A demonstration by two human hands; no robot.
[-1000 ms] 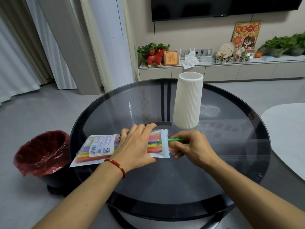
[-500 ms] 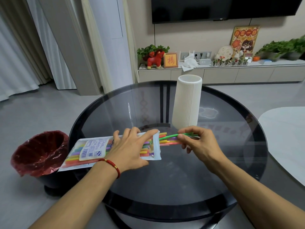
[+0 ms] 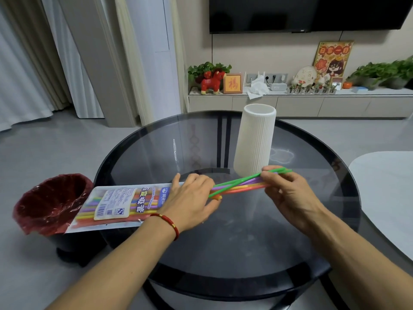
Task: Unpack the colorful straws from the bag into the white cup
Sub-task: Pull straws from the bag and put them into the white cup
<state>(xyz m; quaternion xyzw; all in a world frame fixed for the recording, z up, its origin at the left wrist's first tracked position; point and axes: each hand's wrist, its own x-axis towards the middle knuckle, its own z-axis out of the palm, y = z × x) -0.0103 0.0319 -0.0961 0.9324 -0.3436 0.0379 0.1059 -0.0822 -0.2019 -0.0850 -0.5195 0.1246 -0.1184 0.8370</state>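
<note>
Drawn further out than a moment ago, the straws [image 3: 241, 185] are pinched in the right hand [image 3: 288, 193] while the left hand [image 3: 190, 202] presses flat on the bag [image 3: 116, 204] at the glass table's [image 3: 245, 242] left edge; extraction underway, next they must lift clear into the white cup [image 3: 256, 142] near the far edge.

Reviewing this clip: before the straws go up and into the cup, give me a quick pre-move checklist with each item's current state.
1. Right hand pinches the straw bundle: ok.
2. Left hand holds the bag down at its open end: ok.
3. Straws fully out of the bag: not ok, their near ends lie under the left hand.
4. White cup upright, mouth open: ok.
5. Cup empty inside: cannot tell, interior hidden.
6. Bundle clear of the cup's base: cannot tell; the tips pass right in front of it.
</note>
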